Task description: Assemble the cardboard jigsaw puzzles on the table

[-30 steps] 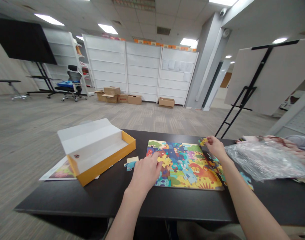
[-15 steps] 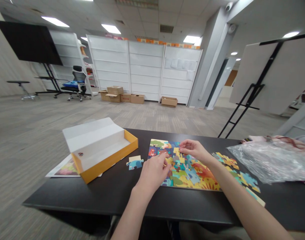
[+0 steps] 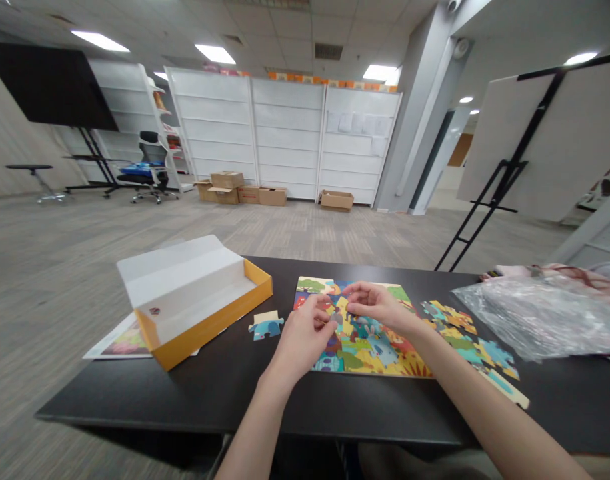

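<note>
A colourful animal jigsaw puzzle [image 3: 379,350] lies on the black table, partly covered by both hands. My left hand [image 3: 307,327] is over its left part, fingers loosely bent and thumb apart; whether the fingertips touch the pieces is hard to see. From the right, my right hand [image 3: 377,308] reaches over the upper middle, thumb and fingers closed on a yellow puzzle piece [image 3: 341,306]. Left of the puzzle rests a single blue and cream piece [image 3: 265,327]. Several loose pieces [image 3: 452,319] lie to the right, beyond my right forearm.
An open yellow box [image 3: 212,327] with a white lid stands at the left, on top of a printed sheet [image 3: 127,339]. Crumpled clear plastic [image 3: 539,313] lies at the right of the black table [image 3: 385,413]. An easel stand [image 3: 489,207] rises behind the table.
My right hand has moved slightly left with the yellow piece, closer to my left hand. The left hand's fingers have shifted a little. The whole view has drifted slightly.
</note>
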Demonstrator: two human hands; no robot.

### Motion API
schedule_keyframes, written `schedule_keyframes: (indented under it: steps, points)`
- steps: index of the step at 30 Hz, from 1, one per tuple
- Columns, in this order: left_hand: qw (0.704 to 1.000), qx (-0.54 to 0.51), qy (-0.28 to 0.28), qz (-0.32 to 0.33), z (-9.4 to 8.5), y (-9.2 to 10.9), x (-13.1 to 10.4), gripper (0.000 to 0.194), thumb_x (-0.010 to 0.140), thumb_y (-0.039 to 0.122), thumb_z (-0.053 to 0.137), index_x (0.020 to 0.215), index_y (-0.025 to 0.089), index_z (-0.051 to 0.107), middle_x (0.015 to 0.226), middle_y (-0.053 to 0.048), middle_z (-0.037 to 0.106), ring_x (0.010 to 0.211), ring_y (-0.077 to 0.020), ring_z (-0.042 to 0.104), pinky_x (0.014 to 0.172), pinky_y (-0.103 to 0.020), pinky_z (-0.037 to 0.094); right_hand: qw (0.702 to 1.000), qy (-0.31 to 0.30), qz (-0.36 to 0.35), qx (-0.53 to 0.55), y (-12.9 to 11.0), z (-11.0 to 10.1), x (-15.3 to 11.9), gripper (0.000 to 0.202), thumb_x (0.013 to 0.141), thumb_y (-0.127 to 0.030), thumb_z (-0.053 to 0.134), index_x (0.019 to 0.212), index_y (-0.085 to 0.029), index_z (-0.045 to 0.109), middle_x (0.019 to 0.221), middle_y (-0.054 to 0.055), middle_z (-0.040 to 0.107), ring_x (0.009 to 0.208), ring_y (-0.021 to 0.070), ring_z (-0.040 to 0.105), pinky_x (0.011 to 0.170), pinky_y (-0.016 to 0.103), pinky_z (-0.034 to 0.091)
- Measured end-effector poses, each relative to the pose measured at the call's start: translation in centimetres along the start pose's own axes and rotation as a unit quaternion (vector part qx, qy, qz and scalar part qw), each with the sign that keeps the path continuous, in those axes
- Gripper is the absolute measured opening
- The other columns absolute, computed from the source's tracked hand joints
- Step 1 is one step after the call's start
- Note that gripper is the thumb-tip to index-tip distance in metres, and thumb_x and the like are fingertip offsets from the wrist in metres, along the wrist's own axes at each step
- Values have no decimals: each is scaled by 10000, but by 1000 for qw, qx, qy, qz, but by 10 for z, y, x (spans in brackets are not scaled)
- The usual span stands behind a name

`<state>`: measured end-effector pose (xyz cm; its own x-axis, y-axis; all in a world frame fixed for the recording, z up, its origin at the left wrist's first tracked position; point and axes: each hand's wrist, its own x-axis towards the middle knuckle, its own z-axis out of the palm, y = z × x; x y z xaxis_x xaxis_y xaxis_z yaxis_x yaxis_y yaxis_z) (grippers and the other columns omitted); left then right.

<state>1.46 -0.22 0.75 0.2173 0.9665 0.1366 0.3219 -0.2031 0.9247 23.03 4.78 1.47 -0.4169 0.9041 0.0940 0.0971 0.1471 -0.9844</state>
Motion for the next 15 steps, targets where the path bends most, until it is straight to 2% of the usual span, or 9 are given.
schedule_keyframes:
  steps: [3, 7, 11, 13, 15]
  points:
    - [999, -49, -2, -8, -2, 3, 0, 322, 817, 189, 624, 1137, 190, 596, 797, -10, 751, 750, -183, 750, 727, -284, 580, 1000, -7, -3, 12, -2, 0, -1, 416, 738, -402, 863, 1059, -204, 688, 830, 8, 739, 718, 133, 680, 704, 274, 542]
    - [999, -50, 5, -3, -3, 4, 0, 294, 795, 171, 627, 1089, 181, 618, 755, -6, 730, 723, -187, 741, 708, -291, 581, 999, 2, -6, 38, -3, 0, -2, 401, 734, -379, 874, 1059, -222, 698, 885, 10, 750, 766, 128, 693, 742, 265, 547]
    - [998, -41, 50, 1, -3, 5, 1, 218, 796, 184, 631, 1013, 173, 647, 726, -8, 713, 703, -182, 727, 690, -286, 574, 999, -2, -1, 51, -2, -1, -2, 414, 711, -363, 890, 1056, -223, 710, 968, 29, 758, 829, 140, 700, 775, 275, 550]
    - [997, -42, 63, 5, -2, 6, 2, 194, 799, 193, 636, 992, 173, 653, 724, -9, 714, 706, -181, 725, 689, -281, 571, 999, -6, 10, 39, -3, -4, -2, 386, 714, -375, 885, 1020, -208, 720, 913, 29, 760, 775, 138, 690, 721, 270, 539]
    - [998, -44, 53, 12, -2, 6, 2, 191, 809, 203, 642, 998, 180, 651, 745, -11, 730, 729, -179, 728, 709, -278, 570, 1000, 7, 13, 20, -4, -10, -1, 362, 711, -409, 880, 955, -190, 726, 815, 24, 749, 691, 137, 666, 645, 266, 515]
